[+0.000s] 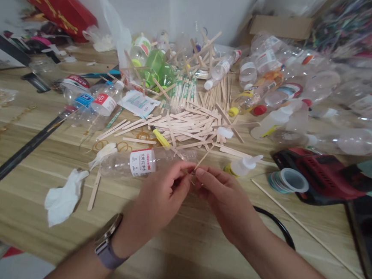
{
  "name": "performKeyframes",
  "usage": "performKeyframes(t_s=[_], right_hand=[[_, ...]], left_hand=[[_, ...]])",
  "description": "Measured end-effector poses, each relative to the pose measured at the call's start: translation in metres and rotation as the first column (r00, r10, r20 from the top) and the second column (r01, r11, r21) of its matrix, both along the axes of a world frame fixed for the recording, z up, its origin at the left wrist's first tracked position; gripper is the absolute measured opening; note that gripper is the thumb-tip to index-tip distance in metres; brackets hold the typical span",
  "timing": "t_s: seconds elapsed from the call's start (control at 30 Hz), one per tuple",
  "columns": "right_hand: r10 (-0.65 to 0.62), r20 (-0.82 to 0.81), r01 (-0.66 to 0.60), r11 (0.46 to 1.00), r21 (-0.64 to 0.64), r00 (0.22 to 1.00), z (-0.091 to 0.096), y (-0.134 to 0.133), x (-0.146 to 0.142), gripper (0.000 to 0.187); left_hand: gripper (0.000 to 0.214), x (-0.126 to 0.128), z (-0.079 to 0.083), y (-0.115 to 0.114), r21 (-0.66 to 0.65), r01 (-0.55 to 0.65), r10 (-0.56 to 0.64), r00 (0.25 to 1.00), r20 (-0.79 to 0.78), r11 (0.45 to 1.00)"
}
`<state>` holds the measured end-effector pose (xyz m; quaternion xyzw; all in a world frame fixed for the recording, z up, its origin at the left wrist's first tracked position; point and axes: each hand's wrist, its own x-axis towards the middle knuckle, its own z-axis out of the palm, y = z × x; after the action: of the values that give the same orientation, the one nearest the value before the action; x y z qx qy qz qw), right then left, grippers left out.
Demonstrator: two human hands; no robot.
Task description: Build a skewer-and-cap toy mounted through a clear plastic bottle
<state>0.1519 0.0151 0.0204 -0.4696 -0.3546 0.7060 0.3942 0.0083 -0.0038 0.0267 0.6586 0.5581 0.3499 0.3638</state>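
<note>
Side by side over the near part of the table, my left hand (165,189) and my right hand (222,194) are both closed, fingertips almost touching. Between them a thin wooden stick (203,158) points up and away; both hands pinch around its lower end. A small dark bit shows at the fingertips, too blurred to name. Just beyond my left hand a clear plastic bottle (122,163) with a red and white label lies on its side. A glue bottle (242,165) with a white nozzle stands past my right hand.
Beyond lie a pile of flat wooden sticks (190,125), a yellow cutter (161,137) and rubber bands (143,135). Many plastic bottles (283,93) crowd the back right. A red and black power tool (318,173), a tape roll (287,180) and a long rod (307,230) lie right; crumpled tissue (65,196) left.
</note>
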Motion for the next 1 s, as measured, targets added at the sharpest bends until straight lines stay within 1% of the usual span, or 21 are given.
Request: performKeyframes(t_s=[0.2, 0.37, 0.57, 0.73, 0.87, 1.0], right_hand=[[-0.002, 0.014, 0.002, 1.000, 0.025, 1.000, -0.0029, 0.0013, 0.0003, 0.021], [0.026, 0.005, -0.026, 0.998, 0.048, 1.000, -0.0032, 0.0022, 0.0016, 0.018], [0.065, -0.097, -0.067, 0.998, -0.012, 0.993, -0.0044, 0.0046, 0.0023, 0.017], [0.047, -0.175, -0.064, 0.993, -0.098, 0.983, -0.0053, 0.0046, 0.0026, 0.018], [0.055, -0.216, -0.079, 0.991, -0.105, 0.975, -0.0066, 0.0046, 0.0031, 0.017], [0.061, -0.244, -0.088, 0.991, -0.100, 0.968, -0.0076, 0.0054, 0.0035, 0.016]], left_hand=[[0.023, 0.0008, -0.0012, -0.0016, 0.037, 0.008, -0.007, 1.000, -0.028, 0.999], [0.024, 0.0003, -0.0013, -0.0016, 0.001, 0.014, -0.014, 1.000, 0.013, 1.000], [0.022, 0.0010, 0.0011, -0.0011, -0.058, 0.028, -0.021, 0.994, 0.109, 0.998], [0.021, 0.0023, 0.0031, -0.0002, -0.130, 0.034, -0.006, 0.977, 0.213, 0.991], [0.021, 0.0027, 0.0016, 0.0007, -0.144, 0.047, -0.008, 0.966, 0.259, 0.989], [0.020, 0.0025, -0.0003, 0.0008, -0.137, 0.055, -0.019, 0.968, 0.251, 0.989]])
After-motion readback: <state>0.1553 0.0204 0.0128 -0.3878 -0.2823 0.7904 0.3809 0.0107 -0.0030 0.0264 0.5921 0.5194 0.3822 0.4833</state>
